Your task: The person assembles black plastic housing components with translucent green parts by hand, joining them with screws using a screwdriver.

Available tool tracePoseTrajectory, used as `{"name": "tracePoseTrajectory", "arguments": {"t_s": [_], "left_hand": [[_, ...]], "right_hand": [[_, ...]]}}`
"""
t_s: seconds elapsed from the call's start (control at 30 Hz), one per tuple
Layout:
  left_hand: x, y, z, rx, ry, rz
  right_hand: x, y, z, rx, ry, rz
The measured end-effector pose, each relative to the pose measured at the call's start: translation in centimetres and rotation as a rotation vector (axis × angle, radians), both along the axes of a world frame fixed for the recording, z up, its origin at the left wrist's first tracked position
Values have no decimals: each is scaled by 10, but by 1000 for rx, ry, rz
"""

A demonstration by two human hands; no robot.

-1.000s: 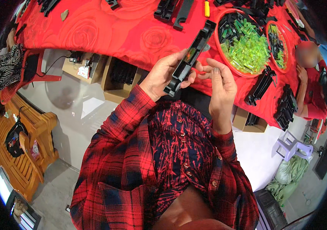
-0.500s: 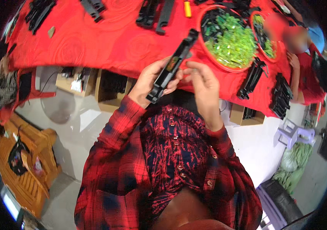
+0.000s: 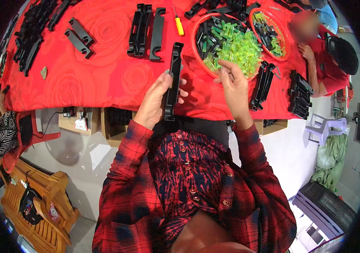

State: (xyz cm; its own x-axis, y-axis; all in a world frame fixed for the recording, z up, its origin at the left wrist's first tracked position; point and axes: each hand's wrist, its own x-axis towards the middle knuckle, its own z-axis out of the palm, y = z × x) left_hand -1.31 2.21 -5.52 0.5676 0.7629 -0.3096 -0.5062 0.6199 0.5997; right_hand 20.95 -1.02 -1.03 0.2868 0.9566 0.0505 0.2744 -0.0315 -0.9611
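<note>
My left hand (image 3: 157, 97) grips a long black plastic part (image 3: 173, 80) with notched ends, held almost upright in front of me at the table's near edge. The thumb lies along one side and fingertips show on the other. To the right, my right hand (image 3: 234, 86) is raised at the near rim of a red basin (image 3: 197, 48). Its index finger and thumb are apart, and nothing shows between them. Small translucent yellow-green pieces (image 3: 241, 46) and black pieces (image 3: 205, 40) fill the basin.
Similar black parts (image 3: 158, 33) lie on the red tablecloth (image 3: 100, 80), with several stacked at left and right. A yellow-handled screwdriver (image 3: 179, 26) lies beyond. A second red basin (image 3: 287, 48) stands near a person in red (image 3: 331, 69) at right. Cardboard boxes (image 3: 114, 137) sit below.
My right hand has moved away from the black part, over to the basin's near rim. The part has turned more upright in my left hand, hiding the coloured piece seen in it earlier.
</note>
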Motion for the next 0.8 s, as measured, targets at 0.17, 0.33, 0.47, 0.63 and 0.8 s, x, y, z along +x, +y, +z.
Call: {"name": "tracePoseTrajectory", "arguments": {"t_s": [0.17, 0.33, 0.47, 0.63, 0.8], "left_hand": [[-5, 7, -27, -140, -206, -90], [-2, 10, -31, -234, -323, -70], [-4, 13, -42, -213, -346, -115], [-5, 11, -37, -153, -373, -126], [-4, 8, -38, -164, -404, -122]], "right_hand": [[17, 27, 4, 89, -417, 119], [37, 67, 7, 236, -578, -17], [41, 98, -1, 310, -723, 66], [27, 120, -15, 336, -799, 85], [26, 144, -30, 414, -1093, -80]]}}
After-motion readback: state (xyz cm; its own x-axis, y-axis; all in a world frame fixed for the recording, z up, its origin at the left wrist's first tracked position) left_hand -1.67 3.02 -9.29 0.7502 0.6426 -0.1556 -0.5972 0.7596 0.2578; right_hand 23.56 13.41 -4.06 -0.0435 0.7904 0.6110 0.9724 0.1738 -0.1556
